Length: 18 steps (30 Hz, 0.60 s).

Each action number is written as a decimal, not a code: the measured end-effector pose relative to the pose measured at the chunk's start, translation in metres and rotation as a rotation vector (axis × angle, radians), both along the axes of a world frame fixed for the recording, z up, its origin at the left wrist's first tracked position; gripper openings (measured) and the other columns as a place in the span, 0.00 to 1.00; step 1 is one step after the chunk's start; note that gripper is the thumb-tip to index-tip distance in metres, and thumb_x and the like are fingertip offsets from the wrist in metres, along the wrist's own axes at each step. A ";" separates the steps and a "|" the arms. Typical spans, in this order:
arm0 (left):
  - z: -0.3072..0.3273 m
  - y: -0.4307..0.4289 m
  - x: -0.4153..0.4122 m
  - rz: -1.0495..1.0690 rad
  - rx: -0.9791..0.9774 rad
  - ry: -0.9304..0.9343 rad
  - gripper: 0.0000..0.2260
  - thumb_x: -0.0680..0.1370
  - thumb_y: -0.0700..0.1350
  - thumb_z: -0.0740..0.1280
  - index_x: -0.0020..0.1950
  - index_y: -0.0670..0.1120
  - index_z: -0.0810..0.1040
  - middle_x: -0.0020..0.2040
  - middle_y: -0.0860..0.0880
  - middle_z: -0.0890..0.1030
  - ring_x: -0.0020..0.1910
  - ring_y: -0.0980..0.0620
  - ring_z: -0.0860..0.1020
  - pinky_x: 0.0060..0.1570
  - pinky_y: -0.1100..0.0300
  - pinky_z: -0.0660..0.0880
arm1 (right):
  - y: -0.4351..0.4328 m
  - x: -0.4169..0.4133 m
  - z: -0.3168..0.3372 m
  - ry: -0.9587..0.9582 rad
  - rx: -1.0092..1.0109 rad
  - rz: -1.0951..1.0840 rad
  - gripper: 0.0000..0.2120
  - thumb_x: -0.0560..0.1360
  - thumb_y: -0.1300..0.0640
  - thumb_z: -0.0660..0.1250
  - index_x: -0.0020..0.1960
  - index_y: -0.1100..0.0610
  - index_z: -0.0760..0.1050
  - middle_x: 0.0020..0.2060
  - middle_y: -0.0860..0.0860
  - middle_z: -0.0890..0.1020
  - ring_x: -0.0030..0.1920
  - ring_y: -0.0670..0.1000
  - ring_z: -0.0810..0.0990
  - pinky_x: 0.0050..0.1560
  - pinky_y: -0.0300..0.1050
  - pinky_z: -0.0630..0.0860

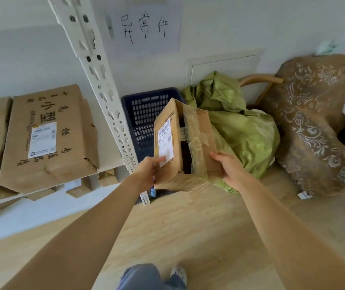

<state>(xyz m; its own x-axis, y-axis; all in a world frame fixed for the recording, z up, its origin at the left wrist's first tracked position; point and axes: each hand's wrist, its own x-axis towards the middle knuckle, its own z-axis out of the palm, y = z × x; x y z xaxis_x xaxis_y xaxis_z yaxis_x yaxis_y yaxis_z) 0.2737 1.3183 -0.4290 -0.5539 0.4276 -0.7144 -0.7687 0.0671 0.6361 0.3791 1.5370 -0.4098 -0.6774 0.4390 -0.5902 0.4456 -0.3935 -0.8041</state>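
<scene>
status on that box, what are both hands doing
Left hand, right hand both gripping cardboard box. Box held up off floor. Blue basket behind, green bag beside.

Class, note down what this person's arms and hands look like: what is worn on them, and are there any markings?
Both arms are bare along all of their visible length, with no sleeves in view. The left grip and the right grip are bare hands. No gloves, rings, watch or bracelets can be seen, and no markings show on either arm.
</scene>
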 end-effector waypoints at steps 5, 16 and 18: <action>-0.010 0.028 -0.022 0.127 -0.059 -0.008 0.11 0.74 0.43 0.72 0.55 0.43 0.77 0.57 0.44 0.79 0.58 0.44 0.77 0.47 0.54 0.74 | 0.021 -0.045 -0.021 -0.083 0.145 -0.019 0.18 0.79 0.54 0.68 0.66 0.59 0.70 0.59 0.56 0.79 0.58 0.57 0.79 0.63 0.59 0.75; -0.036 0.071 -0.119 0.304 -0.264 0.164 0.28 0.70 0.44 0.77 0.68 0.43 0.74 0.62 0.44 0.79 0.60 0.42 0.77 0.64 0.43 0.75 | 0.045 -0.156 -0.041 -0.184 0.278 0.163 0.26 0.83 0.46 0.59 0.75 0.60 0.64 0.69 0.58 0.73 0.67 0.58 0.73 0.67 0.50 0.67; -0.042 0.077 -0.132 0.285 -0.278 0.159 0.29 0.70 0.46 0.78 0.68 0.44 0.73 0.63 0.44 0.78 0.60 0.42 0.77 0.64 0.43 0.75 | 0.048 -0.170 -0.044 -0.203 0.229 0.137 0.30 0.81 0.42 0.60 0.75 0.59 0.61 0.71 0.59 0.71 0.69 0.58 0.70 0.66 0.50 0.66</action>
<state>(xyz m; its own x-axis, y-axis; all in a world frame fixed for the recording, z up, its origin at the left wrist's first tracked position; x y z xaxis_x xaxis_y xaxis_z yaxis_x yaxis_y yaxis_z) 0.1419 1.3957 -0.4710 -0.7349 0.0448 -0.6766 -0.6747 0.0513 0.7363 0.2095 1.5849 -0.4538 -0.6182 0.4886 -0.6157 0.6419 -0.1381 -0.7542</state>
